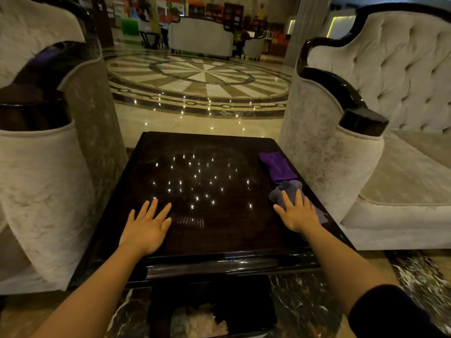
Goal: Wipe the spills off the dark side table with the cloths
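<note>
A: Dark glossy side table, ceiling lights mirrored in it; marble floor beyond, pale armchair crowding each side.

B: Cloths?

A: Purple cloth far right; grey cloth under right hand, fingers spread flat. Left hand flat, w/ nothing in it.

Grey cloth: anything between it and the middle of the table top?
Nothing visible. The grey cloth lies under the right hand at the table's right edge. The purple cloth lies behind it, off that path. The left hand rests flat at the near left.
</note>
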A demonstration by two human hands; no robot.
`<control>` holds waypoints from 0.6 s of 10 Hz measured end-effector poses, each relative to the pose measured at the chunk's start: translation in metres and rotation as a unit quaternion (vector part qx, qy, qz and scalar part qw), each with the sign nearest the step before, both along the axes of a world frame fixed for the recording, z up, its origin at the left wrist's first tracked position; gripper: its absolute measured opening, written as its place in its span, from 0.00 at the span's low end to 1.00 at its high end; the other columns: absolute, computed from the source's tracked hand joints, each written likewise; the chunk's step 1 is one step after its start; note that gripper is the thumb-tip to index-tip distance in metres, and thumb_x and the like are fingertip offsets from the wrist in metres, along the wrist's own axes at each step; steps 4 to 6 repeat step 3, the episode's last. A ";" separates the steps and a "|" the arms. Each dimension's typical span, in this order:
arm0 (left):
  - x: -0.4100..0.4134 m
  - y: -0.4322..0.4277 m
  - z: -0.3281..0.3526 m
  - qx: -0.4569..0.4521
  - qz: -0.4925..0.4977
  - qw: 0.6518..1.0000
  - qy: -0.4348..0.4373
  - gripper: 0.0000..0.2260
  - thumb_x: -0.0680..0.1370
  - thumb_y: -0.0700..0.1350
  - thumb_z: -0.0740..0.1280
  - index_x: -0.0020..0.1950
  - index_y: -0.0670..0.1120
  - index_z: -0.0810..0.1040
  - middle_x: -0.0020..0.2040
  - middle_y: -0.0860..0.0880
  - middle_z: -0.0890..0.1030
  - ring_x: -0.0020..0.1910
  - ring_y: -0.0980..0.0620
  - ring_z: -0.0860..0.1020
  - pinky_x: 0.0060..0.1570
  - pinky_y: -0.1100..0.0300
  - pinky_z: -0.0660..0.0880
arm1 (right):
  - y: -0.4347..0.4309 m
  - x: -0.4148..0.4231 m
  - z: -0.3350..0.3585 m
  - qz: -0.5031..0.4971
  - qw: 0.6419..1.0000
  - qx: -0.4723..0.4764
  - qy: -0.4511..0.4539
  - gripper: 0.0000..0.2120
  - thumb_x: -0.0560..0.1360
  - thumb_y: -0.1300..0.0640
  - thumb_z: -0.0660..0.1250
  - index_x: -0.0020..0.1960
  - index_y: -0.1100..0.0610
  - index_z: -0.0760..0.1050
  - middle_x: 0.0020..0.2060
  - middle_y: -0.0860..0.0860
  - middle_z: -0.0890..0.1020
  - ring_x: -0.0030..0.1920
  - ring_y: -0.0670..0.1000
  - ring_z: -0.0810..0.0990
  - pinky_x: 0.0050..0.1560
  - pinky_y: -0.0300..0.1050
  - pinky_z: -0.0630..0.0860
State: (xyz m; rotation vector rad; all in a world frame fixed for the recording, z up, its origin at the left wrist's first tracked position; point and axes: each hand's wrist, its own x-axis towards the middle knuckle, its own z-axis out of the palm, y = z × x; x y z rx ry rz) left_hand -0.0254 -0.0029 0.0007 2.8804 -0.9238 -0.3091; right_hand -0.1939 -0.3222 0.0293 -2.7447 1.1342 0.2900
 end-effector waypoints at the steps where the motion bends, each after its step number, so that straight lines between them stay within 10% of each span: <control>1: -0.002 0.001 0.001 -0.005 0.000 1.000 0.002 0.23 0.80 0.56 0.41 0.74 0.55 0.42 0.77 0.46 0.42 0.75 0.48 0.40 0.73 0.47 0.41 | 0.007 0.000 0.004 -0.011 1.000 -0.005 0.016 0.29 0.77 0.38 0.43 0.73 0.47 0.38 0.74 0.57 0.38 0.74 0.62 0.41 0.73 0.60 0.44; 6: 0.001 0.001 0.003 -0.032 0.001 0.999 0.036 0.23 0.80 0.57 0.44 0.74 0.56 0.45 0.77 0.47 0.43 0.76 0.48 0.41 0.73 0.46 0.41 | 0.046 0.008 0.003 -0.016 0.997 -0.062 -0.042 0.29 0.78 0.40 0.42 0.73 0.51 0.38 0.75 0.57 0.39 0.74 0.59 0.38 0.71 0.65 0.40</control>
